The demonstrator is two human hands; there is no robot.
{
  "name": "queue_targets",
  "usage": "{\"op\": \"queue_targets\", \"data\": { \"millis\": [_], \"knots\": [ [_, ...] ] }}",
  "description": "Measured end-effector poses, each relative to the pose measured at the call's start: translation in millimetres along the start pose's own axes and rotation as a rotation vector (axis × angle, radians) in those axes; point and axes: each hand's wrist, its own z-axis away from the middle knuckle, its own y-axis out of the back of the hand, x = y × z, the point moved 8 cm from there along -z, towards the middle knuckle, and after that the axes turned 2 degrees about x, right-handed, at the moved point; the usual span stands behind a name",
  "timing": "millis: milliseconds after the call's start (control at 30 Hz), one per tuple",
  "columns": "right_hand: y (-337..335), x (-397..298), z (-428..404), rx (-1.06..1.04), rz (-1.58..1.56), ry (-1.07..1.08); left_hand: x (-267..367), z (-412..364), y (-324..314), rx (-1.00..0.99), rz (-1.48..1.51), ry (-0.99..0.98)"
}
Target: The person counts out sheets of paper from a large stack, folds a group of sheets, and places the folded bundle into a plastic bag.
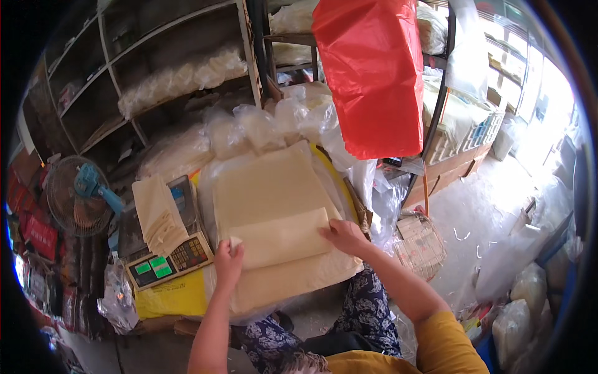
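A large stack of thin cream sheets (266, 187) lies in front of me on a low work surface. Its near part is covered by a folded flap of the same material (285, 236). My left hand (229, 262) pinches the flap's left corner between thumb and fingers. At the flap's right edge is my right hand (343, 236), with its fingers closed on the sheet. Left of the stack stands a digital scale (189, 256) with lit green displays, and a folded bundle of cream sheets (159, 212) rests on its platform.
Clear plastic bags (261, 124) line the back of the surface. Red plastic sheeting (373, 79) hangs at the upper right. An electric fan (77, 196) stands at the left, near shelving (110, 63). A flattened carton (420, 245) lies on the floor at right.
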Motion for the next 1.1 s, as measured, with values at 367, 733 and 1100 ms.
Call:
{"op": "queue_targets", "data": {
  "millis": [367, 733, 1100],
  "knots": [
    [-32, -35, 0, 0.339, 0.391, 0.38, 30, 14, -59, -0.129, -0.67, -0.446],
    [11, -35, 22, 0.328, 0.209, 0.165, 69, 24, -38, -0.297, -0.949, -0.358],
    [-97, -31, 30, -0.243, -1.137, -0.179, 47, 76, -48, -0.505, 0.279, 0.139]
  ]
}}
